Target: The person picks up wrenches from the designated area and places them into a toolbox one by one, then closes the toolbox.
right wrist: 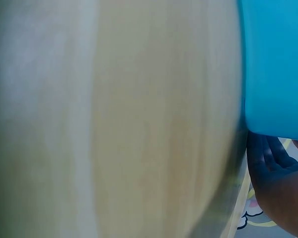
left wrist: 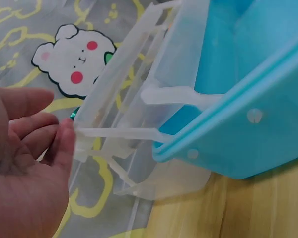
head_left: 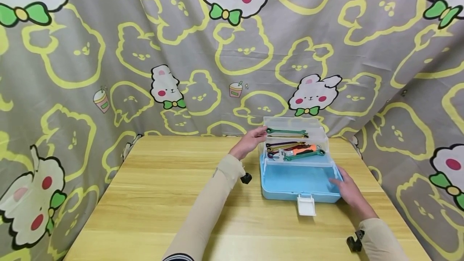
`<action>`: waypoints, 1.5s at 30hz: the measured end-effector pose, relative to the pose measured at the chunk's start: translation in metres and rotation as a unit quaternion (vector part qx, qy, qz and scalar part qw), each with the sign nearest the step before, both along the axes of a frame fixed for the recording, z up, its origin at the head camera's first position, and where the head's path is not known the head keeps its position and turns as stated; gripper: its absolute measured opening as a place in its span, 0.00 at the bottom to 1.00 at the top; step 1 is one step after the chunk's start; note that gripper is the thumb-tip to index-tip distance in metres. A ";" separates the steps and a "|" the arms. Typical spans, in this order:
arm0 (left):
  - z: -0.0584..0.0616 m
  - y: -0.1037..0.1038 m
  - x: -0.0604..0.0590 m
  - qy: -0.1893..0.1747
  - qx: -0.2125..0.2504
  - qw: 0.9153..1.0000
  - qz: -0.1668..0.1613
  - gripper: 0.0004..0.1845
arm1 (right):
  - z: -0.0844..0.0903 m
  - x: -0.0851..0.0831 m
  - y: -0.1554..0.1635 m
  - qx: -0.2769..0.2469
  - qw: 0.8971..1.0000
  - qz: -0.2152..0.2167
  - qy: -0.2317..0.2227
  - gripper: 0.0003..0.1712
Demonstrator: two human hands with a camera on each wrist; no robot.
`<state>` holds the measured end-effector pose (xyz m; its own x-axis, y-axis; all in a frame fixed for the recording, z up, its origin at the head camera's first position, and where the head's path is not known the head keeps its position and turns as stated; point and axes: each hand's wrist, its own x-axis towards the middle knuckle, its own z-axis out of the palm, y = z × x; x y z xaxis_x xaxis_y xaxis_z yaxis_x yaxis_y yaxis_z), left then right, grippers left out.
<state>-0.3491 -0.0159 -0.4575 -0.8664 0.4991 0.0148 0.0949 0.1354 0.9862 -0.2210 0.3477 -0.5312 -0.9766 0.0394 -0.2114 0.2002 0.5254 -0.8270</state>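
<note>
While the right wrist view is showing little beyond blurred wood grain, a slab of blue plastic and a shadowed sliver of fingers (right wrist: 273, 163), the head view is laying out the whole scene. A blue toolbox (head_left: 297, 182) is sitting on the wooden table (head_left: 163, 180), right of centre, its long axis running left to right across the table and its white latch (head_left: 306, 204) hanging open toward the person. Its clear tray (head_left: 295, 142) is standing raised above the blue base, carrying coloured wrenches (head_left: 290, 146) that are lying roughly parallel to the box's length; several are overlapping, so their count is hard to make out.

The left hand (head_left: 250, 140) is reaching to the tray's left end with fingers relaxed and loosely spread, fingertips touching the clear plastic. The left wrist view is showing what the head view cannot: a fingertip (left wrist: 64, 144) is resting against the end of a clear hinge arm (left wrist: 119, 133) that is linking tray to base, with nothing pinched. The right hand (head_left: 346, 190) is lying flat against the box's right front corner, fingers straight and pressed to the blue wall; its palm side is hidden. A patterned cloth (head_left: 108, 51) is hanging behind the table.
</note>
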 end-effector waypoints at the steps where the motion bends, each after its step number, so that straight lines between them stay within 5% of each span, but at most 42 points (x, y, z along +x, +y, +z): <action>1: 0.001 -0.001 0.000 0.006 -0.008 1.000 -0.004 0.29 | 0.000 0.000 0.000 0.001 1.000 -0.001 0.002 0.43; 29: -0.006 -0.012 0.007 0.040 -0.005 0.999 -0.010 0.31 | 0.001 -0.002 0.001 0.000 1.000 0.000 -0.008 0.42; 45: -0.045 -0.056 0.060 -0.011 -0.072 0.995 -0.068 0.38 | 0.004 -0.002 0.000 -0.005 1.000 0.003 -0.014 0.42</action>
<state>-0.2895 -0.0717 -0.5025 -0.7898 0.6078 -0.0827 0.1012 0.2620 0.9598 -0.2226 0.3482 -0.5273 -0.9706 0.0313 -0.2386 0.2198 0.5192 -0.8259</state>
